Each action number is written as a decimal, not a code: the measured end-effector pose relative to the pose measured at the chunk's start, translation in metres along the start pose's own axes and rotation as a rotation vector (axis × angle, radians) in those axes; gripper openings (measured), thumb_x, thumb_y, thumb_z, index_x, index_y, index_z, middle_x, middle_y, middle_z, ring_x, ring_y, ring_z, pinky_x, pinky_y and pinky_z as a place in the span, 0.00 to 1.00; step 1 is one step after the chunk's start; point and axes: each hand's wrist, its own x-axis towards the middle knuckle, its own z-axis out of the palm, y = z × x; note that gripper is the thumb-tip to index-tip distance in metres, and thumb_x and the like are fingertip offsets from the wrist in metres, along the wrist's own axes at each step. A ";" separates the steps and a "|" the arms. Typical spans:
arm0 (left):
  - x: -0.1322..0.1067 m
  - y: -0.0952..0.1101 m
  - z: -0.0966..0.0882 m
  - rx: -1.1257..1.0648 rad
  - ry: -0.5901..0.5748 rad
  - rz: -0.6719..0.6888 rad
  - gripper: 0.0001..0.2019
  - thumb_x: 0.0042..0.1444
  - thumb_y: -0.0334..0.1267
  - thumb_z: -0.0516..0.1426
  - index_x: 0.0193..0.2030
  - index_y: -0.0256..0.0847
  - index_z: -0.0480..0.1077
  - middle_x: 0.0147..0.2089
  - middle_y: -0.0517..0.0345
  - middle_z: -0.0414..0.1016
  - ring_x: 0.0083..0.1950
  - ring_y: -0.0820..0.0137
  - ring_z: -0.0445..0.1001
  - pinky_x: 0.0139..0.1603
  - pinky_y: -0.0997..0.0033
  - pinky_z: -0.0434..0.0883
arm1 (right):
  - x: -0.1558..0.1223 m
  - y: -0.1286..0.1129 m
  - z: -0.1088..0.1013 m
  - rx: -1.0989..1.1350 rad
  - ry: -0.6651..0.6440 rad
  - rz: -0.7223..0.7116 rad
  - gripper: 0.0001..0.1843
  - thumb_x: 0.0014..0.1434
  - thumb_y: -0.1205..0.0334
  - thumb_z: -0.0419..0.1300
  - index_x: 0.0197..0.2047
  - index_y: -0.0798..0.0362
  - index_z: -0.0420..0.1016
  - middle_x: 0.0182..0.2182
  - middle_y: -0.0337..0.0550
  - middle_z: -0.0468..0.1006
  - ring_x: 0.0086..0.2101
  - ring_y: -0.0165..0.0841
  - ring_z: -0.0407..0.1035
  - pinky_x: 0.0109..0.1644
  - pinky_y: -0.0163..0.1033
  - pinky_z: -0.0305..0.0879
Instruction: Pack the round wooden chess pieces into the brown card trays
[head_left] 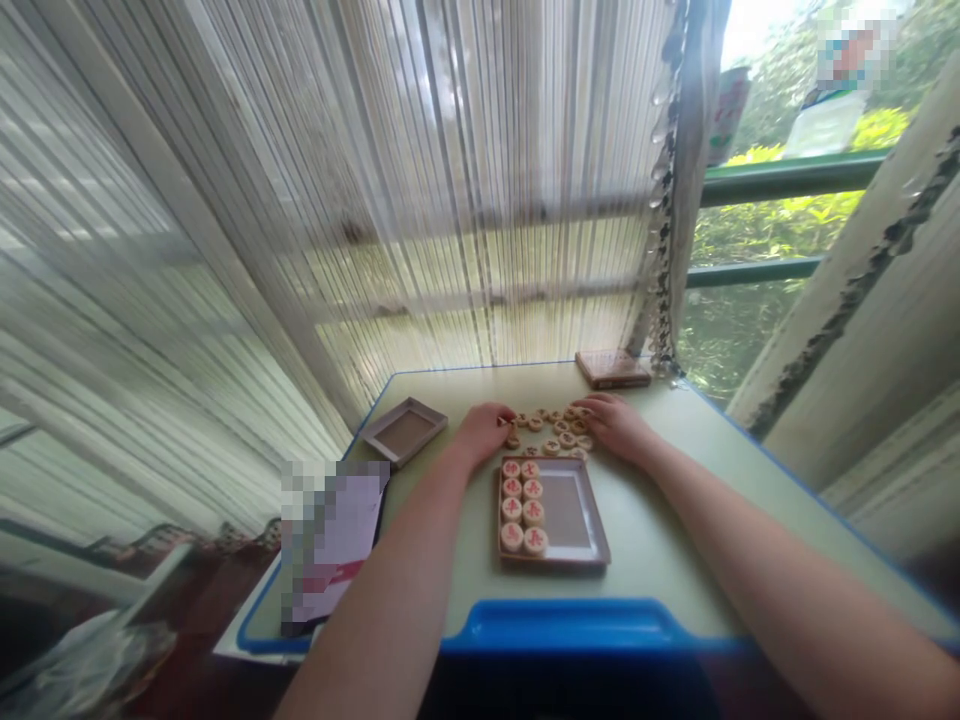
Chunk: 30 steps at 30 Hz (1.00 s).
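Note:
Loose wooden Chinese chess pieces [551, 447] lie in a cluster on the table between my two hands. My left hand [484, 430] is at the cluster's left side, fingers closed at the edge of a chess piece [513, 441]. On the right, my right hand [615, 422] reaches in with fingers stretched out over the outer pieces, touching them. Just in front of the cluster sits an open shallow box [592, 562]. Two columns of red-marked chess pieces [533, 512] fill its left part, lying face up; its grey bottom shows at the right.
A box lid [405, 432] lies at the left, open side up. A closed flat box [613, 368] is at the far right edge. A tablet-like device [337, 545] lies at the left edge. The table [697, 520] has a blue rim; string curtains [480, 180] hang behind it.

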 end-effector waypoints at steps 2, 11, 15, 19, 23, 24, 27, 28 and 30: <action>0.001 -0.001 0.002 0.011 0.020 0.032 0.15 0.51 0.35 0.52 0.44 0.39 0.74 0.45 0.53 0.75 0.45 0.67 0.72 0.49 0.72 0.67 | 0.001 0.002 0.002 0.016 -0.008 -0.014 0.17 0.55 0.68 0.50 0.45 0.52 0.75 0.43 0.47 0.74 0.43 0.38 0.65 0.50 0.42 0.61; 0.008 -0.003 0.011 0.009 -0.015 0.118 0.15 0.54 0.34 0.49 0.44 0.40 0.73 0.45 0.57 0.75 0.48 0.69 0.71 0.54 0.71 0.64 | 0.004 0.003 0.000 0.045 -0.018 0.007 0.15 0.54 0.69 0.50 0.40 0.52 0.76 0.40 0.45 0.76 0.43 0.36 0.65 0.50 0.40 0.61; 0.009 -0.004 0.012 -0.009 0.000 0.061 0.17 0.52 0.28 0.48 0.45 0.39 0.73 0.46 0.55 0.75 0.48 0.69 0.71 0.54 0.72 0.65 | 0.004 0.002 0.000 0.033 -0.032 -0.017 0.15 0.54 0.69 0.50 0.40 0.52 0.76 0.39 0.44 0.77 0.43 0.36 0.65 0.50 0.39 0.61; 0.008 -0.003 0.015 -0.015 0.007 0.091 0.19 0.52 0.28 0.47 0.48 0.40 0.71 0.48 0.56 0.74 0.50 0.69 0.70 0.55 0.71 0.64 | 0.004 0.002 0.001 0.016 -0.010 -0.009 0.16 0.54 0.69 0.50 0.42 0.54 0.75 0.41 0.46 0.76 0.43 0.37 0.65 0.50 0.41 0.60; 0.008 0.002 0.016 -0.044 -0.022 0.151 0.19 0.53 0.29 0.46 0.47 0.40 0.72 0.49 0.58 0.74 0.51 0.70 0.69 0.58 0.71 0.62 | 0.003 -0.002 0.000 0.031 0.001 -0.043 0.16 0.56 0.65 0.50 0.45 0.53 0.74 0.43 0.47 0.75 0.45 0.37 0.64 0.51 0.43 0.60; 0.007 0.003 0.016 -0.059 -0.040 0.168 0.19 0.53 0.29 0.46 0.46 0.40 0.73 0.49 0.59 0.74 0.51 0.70 0.69 0.58 0.71 0.61 | 0.002 -0.004 -0.001 0.040 -0.006 -0.070 0.16 0.57 0.64 0.50 0.45 0.52 0.74 0.43 0.47 0.75 0.45 0.37 0.64 0.52 0.44 0.60; 0.006 0.007 0.014 -0.087 -0.080 0.200 0.19 0.51 0.27 0.47 0.44 0.41 0.74 0.49 0.60 0.74 0.50 0.71 0.70 0.58 0.72 0.61 | 0.000 -0.010 -0.001 0.069 -0.044 -0.160 0.17 0.59 0.59 0.49 0.46 0.51 0.74 0.45 0.46 0.74 0.46 0.37 0.64 0.53 0.45 0.59; 0.006 0.008 0.014 -0.098 -0.086 0.199 0.19 0.50 0.26 0.47 0.44 0.41 0.74 0.49 0.61 0.74 0.50 0.71 0.70 0.58 0.72 0.62 | -0.001 -0.011 -0.001 0.078 -0.057 -0.181 0.16 0.59 0.59 0.49 0.45 0.50 0.74 0.45 0.45 0.74 0.46 0.37 0.64 0.54 0.46 0.58; 0.005 0.009 0.013 -0.122 -0.100 0.180 0.20 0.49 0.25 0.47 0.43 0.42 0.74 0.48 0.61 0.74 0.49 0.72 0.70 0.56 0.73 0.63 | -0.001 -0.012 -0.001 0.091 -0.073 -0.199 0.16 0.58 0.60 0.50 0.45 0.49 0.75 0.45 0.44 0.75 0.46 0.37 0.65 0.54 0.45 0.59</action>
